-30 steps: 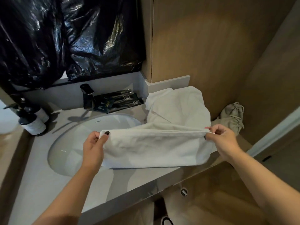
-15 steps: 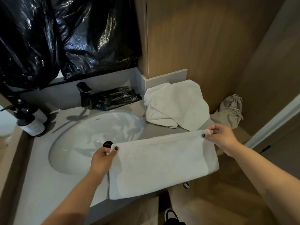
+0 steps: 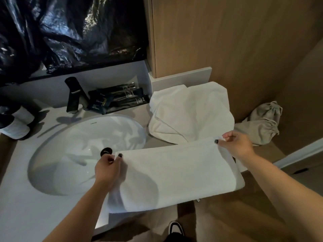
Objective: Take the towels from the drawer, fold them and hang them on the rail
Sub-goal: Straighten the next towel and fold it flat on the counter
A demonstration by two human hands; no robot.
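A white towel lies folded flat over the front of the grey counter, its near edge hanging past the counter's rim. My left hand pinches its far left corner, just in front of the sink. My right hand pinches its far right corner. A second white towel lies loosely heaped at the back right of the counter, against the wooden wall. No drawer or rail is in view.
A white oval sink with a black drain and a black tap is on the left. Dark sachets lie behind it, pump bottles at far left. A beige drawstring bag sits at right. My shoe shows below.
The towel, held up and stretched between both hands a second ago, has come down toward me and now lies flat on the counter front. Both hands keep their corners.
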